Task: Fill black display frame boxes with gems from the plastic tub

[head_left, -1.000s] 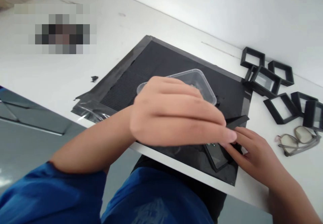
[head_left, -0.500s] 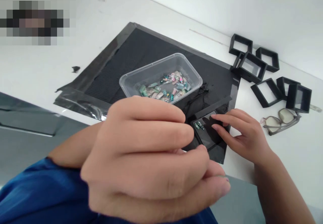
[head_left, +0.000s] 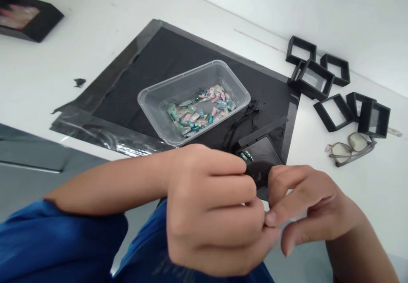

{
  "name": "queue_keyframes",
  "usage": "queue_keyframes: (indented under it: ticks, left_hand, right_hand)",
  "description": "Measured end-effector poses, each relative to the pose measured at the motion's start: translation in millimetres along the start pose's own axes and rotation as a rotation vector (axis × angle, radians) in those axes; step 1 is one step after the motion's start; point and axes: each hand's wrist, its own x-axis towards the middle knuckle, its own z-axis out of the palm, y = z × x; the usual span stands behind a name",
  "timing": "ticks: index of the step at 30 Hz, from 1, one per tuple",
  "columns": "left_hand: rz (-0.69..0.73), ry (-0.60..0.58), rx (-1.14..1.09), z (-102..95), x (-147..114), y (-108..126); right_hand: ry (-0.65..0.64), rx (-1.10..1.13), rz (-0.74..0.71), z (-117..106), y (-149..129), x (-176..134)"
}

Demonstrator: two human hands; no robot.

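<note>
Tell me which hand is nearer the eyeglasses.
Right: the right hand is below and left of the eyeglasses in the picture; the left hand is farther left.

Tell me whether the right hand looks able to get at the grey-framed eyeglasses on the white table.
Likely yes: nothing seems to stand between the right hand and the grey-framed eyeglasses on the white table, though it appears to be touching the left hand.

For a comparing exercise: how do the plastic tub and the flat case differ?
The plastic tub is clear; the flat case is black. The tub looks larger and deeper than the case. The tub holds many small pieces; the case shows only a few. Both rest on the black mat.
</note>
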Motion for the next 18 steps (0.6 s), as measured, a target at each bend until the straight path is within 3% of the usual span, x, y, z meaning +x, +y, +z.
queue_keyframes:
  ticks: [2,4,6,11,15,18]
  left_hand:
    - [0.289,0.209,0.196,8.9,-6.2,-4.6]
    - [0.454,0.338,0.303,14.9,-10.4,-6.5]
    - [0.409,0.364,0.311,17.8,-11.5,-5.9]
    - [0.177,0.164,0.177,20.5,-6.0,-3.2]
    - [0.229,0.250,0.203,17.8,-3.4,-3.1]
    - [0.167,0.278,0.252,-5.4,-10.4,-4.1]
  right_hand:
    - [0.010,-0.059,0.005,0.6,1.0,1.6]
    - [0.022,-0.122,0.023,0.5,0.6,2.5]
    - [0.030,-0.160,0.029,0.7,-0.4,3.4]
    - [0.034,-0.124,0.084,1.3,-1.0,3.1]
    - [0.058,-0.085,0.105,-2.1,-2.1,-1.8]
    - [0.125,-0.144,0.075,-8.7,-2.9,-4.5]
